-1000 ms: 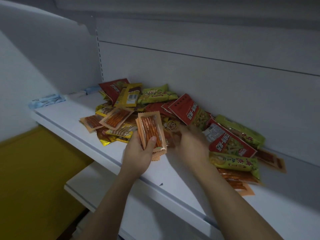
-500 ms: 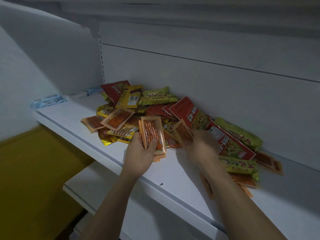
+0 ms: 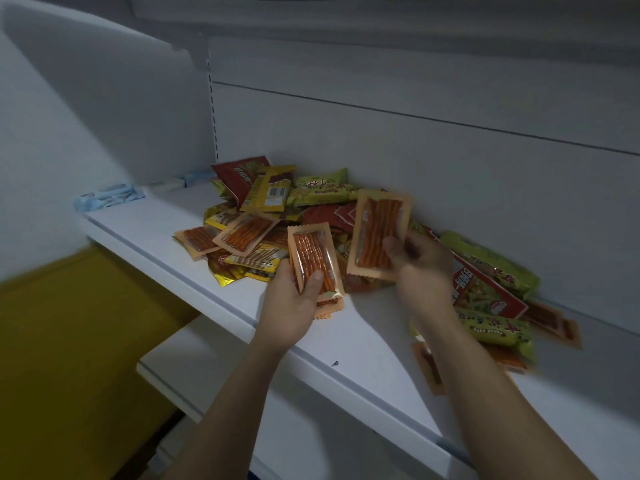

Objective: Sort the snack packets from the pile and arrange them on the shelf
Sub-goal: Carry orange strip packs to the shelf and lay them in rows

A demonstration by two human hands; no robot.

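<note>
A pile of snack packets (image 3: 311,199) in red, yellow, green and orange lies on the white shelf (image 3: 156,233) against the back wall. My left hand (image 3: 294,303) holds a small stack of orange stick-snack packets (image 3: 313,261), thumb across the top one. My right hand (image 3: 415,268) pinches a single orange packet (image 3: 375,230) of the same kind, lifted above the pile and facing me. Two more orange packets (image 3: 242,230) lie at the pile's left edge.
Pale blue packets (image 3: 110,197) lie at the shelf's far left end. A lower white shelf (image 3: 194,368) juts out below. A yellow surface (image 3: 69,341) fills the lower left. Red and green packets (image 3: 485,292) spread to the right, partly behind my right arm.
My right hand has drawn an orange packet out of the pile and raised it upright beside the stack. My left hand has kept its stack in place.
</note>
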